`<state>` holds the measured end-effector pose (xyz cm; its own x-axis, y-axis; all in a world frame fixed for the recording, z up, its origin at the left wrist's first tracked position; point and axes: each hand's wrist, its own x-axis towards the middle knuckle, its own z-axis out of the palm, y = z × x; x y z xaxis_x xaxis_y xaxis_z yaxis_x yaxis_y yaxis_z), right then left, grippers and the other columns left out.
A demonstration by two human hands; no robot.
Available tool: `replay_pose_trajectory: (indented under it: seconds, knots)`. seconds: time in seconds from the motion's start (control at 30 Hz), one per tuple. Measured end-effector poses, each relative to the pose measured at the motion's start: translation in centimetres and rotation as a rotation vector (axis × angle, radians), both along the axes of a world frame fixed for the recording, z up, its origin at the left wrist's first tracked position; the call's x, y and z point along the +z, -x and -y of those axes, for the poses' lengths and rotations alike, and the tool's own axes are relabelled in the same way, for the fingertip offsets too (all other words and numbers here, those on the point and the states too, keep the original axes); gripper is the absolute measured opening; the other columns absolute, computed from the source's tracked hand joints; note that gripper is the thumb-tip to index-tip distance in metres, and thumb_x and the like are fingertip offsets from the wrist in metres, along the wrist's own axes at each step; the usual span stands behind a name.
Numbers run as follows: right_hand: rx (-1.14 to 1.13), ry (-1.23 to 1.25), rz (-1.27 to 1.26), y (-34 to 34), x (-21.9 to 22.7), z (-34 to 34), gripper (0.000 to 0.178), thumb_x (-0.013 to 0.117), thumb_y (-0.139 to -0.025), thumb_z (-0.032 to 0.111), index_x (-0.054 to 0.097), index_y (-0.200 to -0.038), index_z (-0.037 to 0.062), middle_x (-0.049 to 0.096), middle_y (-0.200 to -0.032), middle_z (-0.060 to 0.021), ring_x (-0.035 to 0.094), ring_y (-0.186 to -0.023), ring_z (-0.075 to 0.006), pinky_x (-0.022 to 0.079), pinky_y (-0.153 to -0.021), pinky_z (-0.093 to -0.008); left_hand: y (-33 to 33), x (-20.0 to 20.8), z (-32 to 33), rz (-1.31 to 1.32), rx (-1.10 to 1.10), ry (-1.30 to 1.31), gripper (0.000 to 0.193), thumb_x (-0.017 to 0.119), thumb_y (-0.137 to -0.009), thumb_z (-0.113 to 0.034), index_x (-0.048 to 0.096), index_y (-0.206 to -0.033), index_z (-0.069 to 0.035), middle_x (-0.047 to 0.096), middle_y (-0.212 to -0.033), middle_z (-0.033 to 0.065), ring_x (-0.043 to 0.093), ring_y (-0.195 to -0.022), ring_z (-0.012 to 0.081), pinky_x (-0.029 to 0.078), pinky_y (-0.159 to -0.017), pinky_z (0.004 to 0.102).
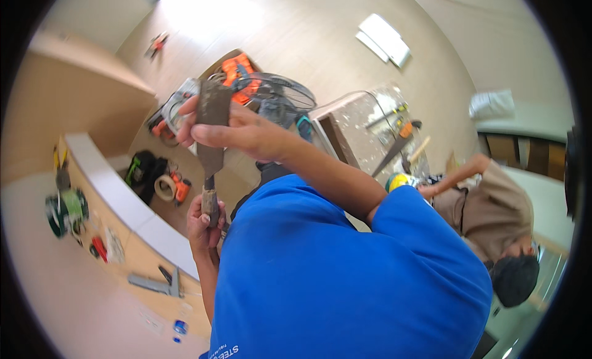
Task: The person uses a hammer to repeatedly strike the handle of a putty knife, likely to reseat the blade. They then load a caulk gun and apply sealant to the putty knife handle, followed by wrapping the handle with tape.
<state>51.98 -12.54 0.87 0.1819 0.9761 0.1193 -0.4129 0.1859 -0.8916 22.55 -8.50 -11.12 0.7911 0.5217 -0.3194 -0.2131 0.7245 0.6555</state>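
Upright in front of me is a scraper [213, 106] with a wide flat blade, coated brown, and a worn wooden handle. My left hand [205, 223] is closed around the handle at its lower end. Across the blade lies my right hand [237, 131], its thumb over the near face and its fingertips showing past the left edge. Part of the blade is covered by that thumb, and the fingers behind it are partly hidden.
At right, a person [493, 205] in brown handles something yellow and white beside a paint-spattered worktable [351, 112] bearing a handsaw [394, 149]. Beyond my hands are a fan [280, 90] and orange cloth [237, 69]. An orange power tool [180, 187] and a wooden counter [139, 254] lie left.
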Motion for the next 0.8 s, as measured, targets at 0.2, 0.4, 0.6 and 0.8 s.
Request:
replay_pose_trajectory:
  seconds: [0.2,0.4,0.6,0.8]
  knots:
    - [-0.21,0.073,-0.308,-2.1,-2.6,1.7,0.034,0.06,-0.109,0.036,0.056,-0.124,0.0061,0.071,-0.104,-0.0067,0.067,-0.101,-0.0164,0.053,-0.092,-0.0347,-3.9,2.5,-1.9,-0.106,-0.371,-0.004,0.07,0.09,-0.081,-0.032,0.06,-0.136,-0.001,0.07,-0.097,0.0174,0.067,-0.075,0.0237,0.057,-0.066,0.0333]
    - [-0.381,0.043,-0.088,-0.7,-1.8,5.7,0.028,0.055,-0.112,0.032,0.055,-0.123,0.0068,0.07,-0.104,-0.0056,0.065,-0.101,-0.0146,0.053,-0.093,-0.0348,-5.4,0.6,-4.9,-0.088,-0.607,-0.059,0.066,0.086,-0.081,-0.032,0.064,-0.133,0.002,0.07,-0.095,0.0179,0.067,-0.077,0.0235,0.055,-0.067,0.0334]
    - [-0.515,0.051,-0.047,2.7,0.0,8.2,0.031,0.056,-0.112,0.026,0.048,-0.134,0.0058,0.071,-0.11,-0.0076,0.066,-0.104,-0.0166,0.052,-0.096,-0.0372,-6.3,0.5,-6.4,-0.025,-0.794,-0.114,0.071,0.086,-0.08,-0.038,0.064,-0.131,0.006,0.071,-0.094,0.0187,0.065,-0.074,0.022,0.053,-0.065,0.0327]
    - [-0.571,0.026,-0.02,5.1,-0.7,8.4,0.036,0.058,-0.111,0.028,0.048,-0.136,0.0052,0.071,-0.111,-0.009,0.068,-0.105,-0.0184,0.053,-0.096,-0.0384,-4.1,1.7,-6.8,-0.034,-0.833,-0.181,0.073,0.085,-0.08,-0.04,0.063,-0.131,0.007,0.071,-0.094,0.0186,0.065,-0.071,0.0211,0.053,-0.064,0.0321]
